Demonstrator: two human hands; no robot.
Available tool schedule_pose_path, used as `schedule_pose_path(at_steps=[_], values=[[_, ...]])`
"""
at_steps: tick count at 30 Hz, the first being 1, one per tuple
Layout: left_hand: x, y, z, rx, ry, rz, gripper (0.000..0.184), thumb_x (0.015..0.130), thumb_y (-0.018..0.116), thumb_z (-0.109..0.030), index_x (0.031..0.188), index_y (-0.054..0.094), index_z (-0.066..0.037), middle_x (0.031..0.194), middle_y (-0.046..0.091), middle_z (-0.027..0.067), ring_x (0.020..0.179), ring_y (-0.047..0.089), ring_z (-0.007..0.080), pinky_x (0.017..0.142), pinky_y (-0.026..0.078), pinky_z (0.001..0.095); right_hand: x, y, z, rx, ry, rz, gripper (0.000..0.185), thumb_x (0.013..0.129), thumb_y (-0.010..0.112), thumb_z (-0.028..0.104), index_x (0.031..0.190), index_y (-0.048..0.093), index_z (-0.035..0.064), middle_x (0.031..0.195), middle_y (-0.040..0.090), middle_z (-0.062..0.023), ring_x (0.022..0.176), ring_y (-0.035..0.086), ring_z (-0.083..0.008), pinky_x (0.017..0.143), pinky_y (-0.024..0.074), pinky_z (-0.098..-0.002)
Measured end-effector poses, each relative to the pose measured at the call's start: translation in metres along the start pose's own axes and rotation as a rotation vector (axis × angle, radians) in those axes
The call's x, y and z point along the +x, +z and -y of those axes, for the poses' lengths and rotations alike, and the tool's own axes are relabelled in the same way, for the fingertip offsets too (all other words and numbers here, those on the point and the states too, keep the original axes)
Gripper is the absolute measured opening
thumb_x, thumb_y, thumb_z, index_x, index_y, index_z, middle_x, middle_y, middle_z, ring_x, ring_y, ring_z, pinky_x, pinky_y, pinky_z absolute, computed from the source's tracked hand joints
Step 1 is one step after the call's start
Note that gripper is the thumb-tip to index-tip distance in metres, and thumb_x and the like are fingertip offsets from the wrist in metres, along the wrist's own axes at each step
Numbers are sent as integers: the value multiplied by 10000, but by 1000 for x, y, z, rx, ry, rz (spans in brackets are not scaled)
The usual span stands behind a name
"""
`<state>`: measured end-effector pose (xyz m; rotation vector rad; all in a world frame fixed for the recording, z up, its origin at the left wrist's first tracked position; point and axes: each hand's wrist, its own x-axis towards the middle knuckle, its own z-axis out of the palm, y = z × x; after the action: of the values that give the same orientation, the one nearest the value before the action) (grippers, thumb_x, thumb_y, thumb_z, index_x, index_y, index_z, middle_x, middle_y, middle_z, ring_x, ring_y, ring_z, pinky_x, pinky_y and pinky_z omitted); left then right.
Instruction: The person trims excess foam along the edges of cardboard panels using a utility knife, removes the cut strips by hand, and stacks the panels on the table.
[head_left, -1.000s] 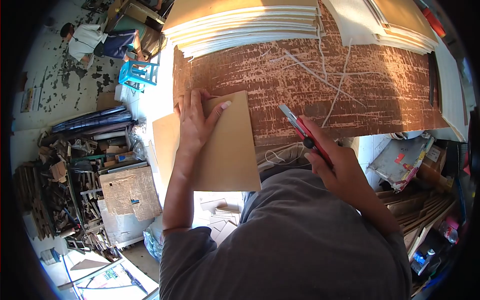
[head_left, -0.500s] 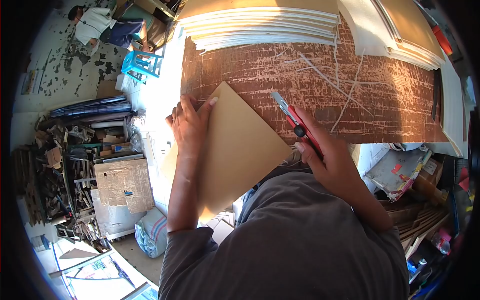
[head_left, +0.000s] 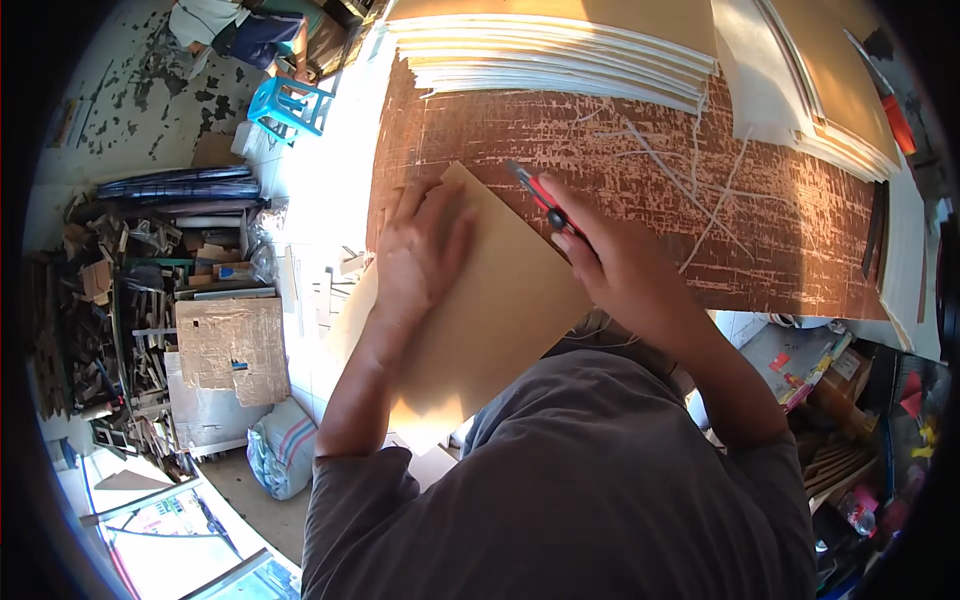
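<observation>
A brown board (head_left: pixel 500 290) lies turned cornerwise over the near left edge of the scratched table (head_left: pixel 560 130). My left hand (head_left: pixel 420 245) rests on its upper left part, fingers spread and somewhat blurred. In my right hand (head_left: pixel 615 260) is a red utility knife (head_left: pixel 548 205), its blade pointing up and left, just beyond the board's upper right edge. Whether the blade touches anything cannot be made out. Thin pale strips (head_left: pixel 690 190) lie crossed on the table, right of the knife.
Stacked boards (head_left: pixel 550 50) stand at the table's far side, with another stack (head_left: pixel 840 90) at far right. A blue stool (head_left: pixel 290 108) and a seated person (head_left: pixel 250 30) are at upper left. Wood scraps (head_left: pixel 110 330) fill the left; a sack (head_left: pixel 282 448) stands below them.
The board has turned from nearly upright to cornerwise. My left hand has shifted onto it with its fingers spreading. My right hand has brought the knife left, close to the board's edge.
</observation>
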<state>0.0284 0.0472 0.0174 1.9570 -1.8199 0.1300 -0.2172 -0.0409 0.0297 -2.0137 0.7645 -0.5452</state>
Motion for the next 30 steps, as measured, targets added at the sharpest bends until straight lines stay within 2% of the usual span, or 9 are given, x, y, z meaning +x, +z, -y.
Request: schedule_pose_path(at_steps=[1, 3, 4, 6, 9, 14, 16, 21, 30], values=[[-1, -2, -5, 0, -5, -2, 312, 926, 753, -205, 1193, 710, -49, 1225, 677, 177, 1115, 649, 376, 945, 519, 482, 9, 6, -2, -54, -55, 6, 511, 1034, 578, 153, 1526, 460, 77, 965, 714, -248, 830, 697, -440, 737, 528, -541], [-3, -5, -15, 69, -39, 75, 525, 898, 796, -323, 1301, 643, -24, 1329, 615, 201, 1187, 605, 386, 1012, 481, 506, 20, 15, -9, -68, -113, -27, 500, 1029, 580, 146, 1513, 476, 71, 978, 716, -249, 838, 698, -441, 752, 537, -538], [-7, -5, -20, 70, -45, 72, 525, 898, 796, -323, 1301, 643, -24, 1329, 615, 201, 1187, 605, 386, 1012, 481, 506, 26, 18, -8, -81, -171, -60, 489, 1024, 582, 139, 1500, 492, 66, 991, 718, -251, 846, 698, -441, 768, 546, -535], [-14, -4, -31, 201, -98, 178, 750, 879, 807, -411, 1445, 519, -12, 1490, 497, 222, 1331, 513, 417, 1122, 413, 528, 38, 17, 0, -89, -127, 10, 480, 1021, 583, 135, 1487, 505, 56, 1010, 722, -248, 865, 701, -439, 784, 552, -530], [-20, 9, -22, 77, -10, 92, 866, 891, 794, -424, 1530, 405, 12, 1594, 385, 236, 1450, 407, 442, 1203, 338, 545, 54, 26, -2, -79, -149, 32, 463, 1016, 584, 128, 1466, 524, 37, 1053, 725, -248, 908, 707, -433, 816, 558, -521], [-24, 19, -14, -36, -18, 100, 913, 882, 804, -401, 1546, 364, 47, 1624, 345, 250, 1503, 347, 451, 1228, 320, 533, 62, 31, -1, -137, -179, -13, 515, 989, 609, 62, 1496, 523, 88, 1059, 732, -233, 898, 718, -408, 803, 564, -471], [-24, 19, -12, -46, -9, 89, 916, 882, 806, -390, 1551, 358, 46, 1624, 342, 255, 1505, 345, 450, 1225, 328, 529, 64, 31, 0, -99, -156, 33, 426, 1017, 574, 122, 1431, 557, 23, 1141, 716, -246, 969, 709, -427, 861, 555, -510], [-23, 18, -13, -204, -92, 58, 933, 856, 834, -392, 1537, 366, 42, 1593, 372, 259, 1475, 379, 457, 1210, 354, 524, 65, 31, -1, -102, -157, 60, 424, 1022, 566, 120, 1437, 558, 34, 1138, 719, -238, 970, 709, -425, 860, 555, -510], [-25, 21, -9, -7, -21, 94, 954, 860, 816, -444, 1528, 367, 68, 1566, 386, 304, 1454, 400, 475, 1197, 362, 541, 65, 26, 6, -146, -140, 87, 418, 1020, 557, 106, 1429, 563, 19, 1136, 720, -237, 987, 709, -412, 874, 556, -500]])
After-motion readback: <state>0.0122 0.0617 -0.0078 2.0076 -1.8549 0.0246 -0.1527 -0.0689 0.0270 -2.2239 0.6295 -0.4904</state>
